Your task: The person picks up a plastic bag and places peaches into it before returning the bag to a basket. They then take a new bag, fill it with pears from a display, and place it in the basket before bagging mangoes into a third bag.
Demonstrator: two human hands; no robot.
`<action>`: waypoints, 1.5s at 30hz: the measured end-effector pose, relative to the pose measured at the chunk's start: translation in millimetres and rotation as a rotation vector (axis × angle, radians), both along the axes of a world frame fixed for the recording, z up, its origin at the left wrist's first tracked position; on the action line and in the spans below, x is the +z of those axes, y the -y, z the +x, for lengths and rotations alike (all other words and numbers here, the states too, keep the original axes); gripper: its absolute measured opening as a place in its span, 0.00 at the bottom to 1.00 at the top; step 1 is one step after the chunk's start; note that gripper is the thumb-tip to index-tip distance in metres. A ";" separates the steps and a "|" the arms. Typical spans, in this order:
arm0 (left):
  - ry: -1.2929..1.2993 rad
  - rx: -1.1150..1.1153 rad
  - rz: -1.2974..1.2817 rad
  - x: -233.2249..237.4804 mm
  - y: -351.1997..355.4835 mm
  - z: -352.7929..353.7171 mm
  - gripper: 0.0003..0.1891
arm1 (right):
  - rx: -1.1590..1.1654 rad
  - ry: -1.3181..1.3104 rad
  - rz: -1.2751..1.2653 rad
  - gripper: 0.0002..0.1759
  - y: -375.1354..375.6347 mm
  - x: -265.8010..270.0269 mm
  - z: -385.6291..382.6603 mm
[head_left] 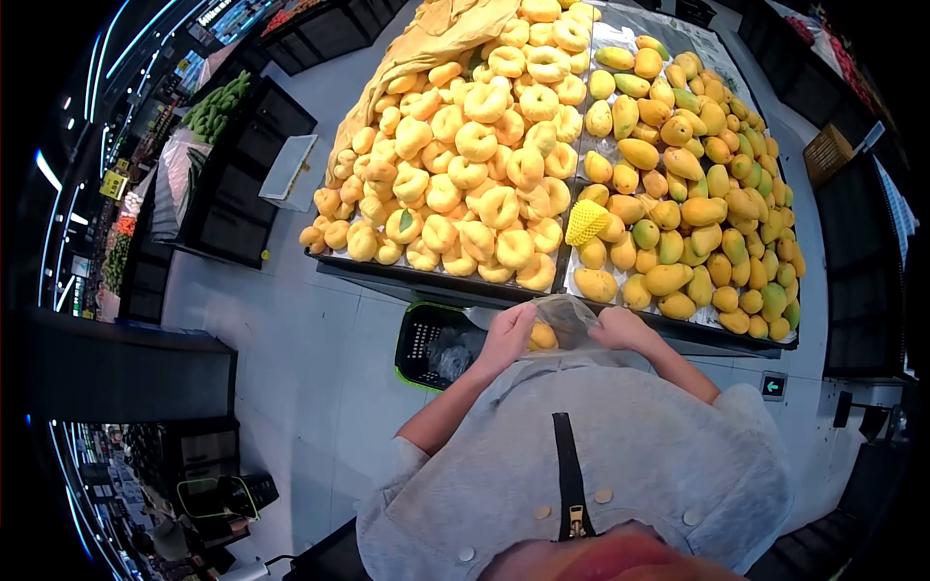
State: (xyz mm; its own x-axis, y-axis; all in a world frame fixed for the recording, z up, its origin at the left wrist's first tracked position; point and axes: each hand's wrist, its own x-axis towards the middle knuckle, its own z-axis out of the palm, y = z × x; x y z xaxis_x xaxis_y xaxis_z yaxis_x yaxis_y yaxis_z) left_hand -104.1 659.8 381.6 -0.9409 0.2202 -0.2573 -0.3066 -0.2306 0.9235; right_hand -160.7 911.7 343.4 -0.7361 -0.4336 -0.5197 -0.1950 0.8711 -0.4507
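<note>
A clear plastic bag point(573, 314) is stretched between my two hands at the front edge of the fruit stand. My left hand point(509, 336) is closed on the bag's left rim, and my right hand point(622, 328) pinches its right rim. Inside the bag, close to my left fingers, lies yellow fruit point(542, 336) that looks like mango, partly hidden. Just beyond the bag are heaped mangoes point(668, 279) on the right and pale yellow flat peaches point(477, 141) on the left. One mango near the divider wears a yellow foam net point(585, 223).
A black shopping basket point(419, 347) with crumpled clear plastic inside stands on the floor left of my hands. A yellowish cloth point(426, 44) covers the far-left peaches. Further left are a white bin point(290, 171) and a stand of green vegetables point(217, 108). A wicker basket point(826, 155) is at right.
</note>
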 end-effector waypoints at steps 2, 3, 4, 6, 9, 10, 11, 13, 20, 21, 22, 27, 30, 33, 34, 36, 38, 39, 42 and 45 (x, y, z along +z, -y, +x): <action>0.043 -0.015 0.129 12.0 10.3 -7.7 0.14 | -0.067 0.115 -0.196 0.23 -6.0 8.0 -3.2; 0.049 0.010 0.159 10.0 19.6 -12.7 0.14 | -0.088 0.155 -0.313 0.22 -5.9 18.5 -2.3; 0.061 0.035 0.164 7.1 29.8 -18.4 0.15 | -0.109 0.195 -0.430 0.20 -4.1 32.1 -0.8; 0.070 0.009 0.127 -6.0 49.8 -33.0 0.16 | -0.281 0.360 -0.649 0.20 7.2 67.8 7.4; 0.060 -0.167 0.092 -50.2 76.2 -54.2 0.17 | -0.480 0.466 -0.927 0.22 31.5 111.1 20.9; 0.112 -0.146 -0.009 -48.6 78.7 -54.5 0.17 | -0.510 0.485 -1.022 0.22 32.5 112.5 21.2; 0.134 -0.151 -0.158 -47.8 80.9 -57.3 0.16 | -0.508 0.442 -1.123 0.23 33.2 117.6 22.3; 0.300 -0.120 -0.213 -44.7 92.1 -58.0 0.16 | -0.598 0.323 -1.281 0.23 31.7 134.5 26.5; -0.380 0.122 -0.009 67.5 46.6 -39.0 0.08 | -0.777 -0.094 -1.357 0.24 9.0 175.8 48.2; -0.501 -0.019 -0.034 91.4 31.9 -37.8 0.07 | -0.757 -0.121 -1.334 0.24 8.0 175.6 48.0; -0.743 -0.239 -0.110 103.3 21.8 -48.5 0.06 | -0.732 -0.144 -1.310 0.24 7.2 174.1 48.3; -0.775 -0.874 -0.742 86.2 -51.1 -74.5 0.12 | -0.793 -0.122 -1.347 0.24 7.5 162.2 46.9; -0.552 -1.007 -0.943 28.8 -86.3 -83.2 0.15 | -0.805 -0.110 -1.350 0.24 6.9 154.4 49.8; -0.533 -0.821 -1.051 10.5 -96.1 -77.1 0.15 | -0.819 -0.059 -1.345 0.25 11.6 157.5 52.2; -0.575 -0.778 -1.052 -5.3 -97.4 -71.4 0.16 | -0.784 -0.057 -1.326 0.25 7.9 152.8 54.9; -0.558 -0.772 -1.032 -6.3 -103.5 -66.0 0.15 | -0.757 -0.016 -1.280 0.26 2.4 149.3 54.0; -0.598 -0.726 -0.922 0.3 -110.4 -61.2 0.15 | -0.771 0.072 -1.230 0.26 -0.8 147.4 54.3; -0.698 -0.643 -0.831 -9.5 -112.9 -60.3 0.14 | -0.766 0.077 -1.227 0.26 -4.3 143.4 53.9; -0.732 -0.586 -0.653 -26.4 -124.5 -55.1 0.14 | -0.772 0.121 -1.223 0.27 -19.4 133.2 51.3; -0.695 -0.630 -0.571 -116.9 -146.3 -45.3 0.16 | -0.814 0.141 -1.165 0.26 -36.4 123.7 56.6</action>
State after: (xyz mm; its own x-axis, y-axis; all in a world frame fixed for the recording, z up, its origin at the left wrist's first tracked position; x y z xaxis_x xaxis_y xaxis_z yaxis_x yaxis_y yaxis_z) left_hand -149.3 806.1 264.6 -0.6804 0.7296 0.0684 0.4093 0.3008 0.8614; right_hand -104.1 948.1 467.1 -0.9559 -0.1460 -0.2549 0.2770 -0.1584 -0.9477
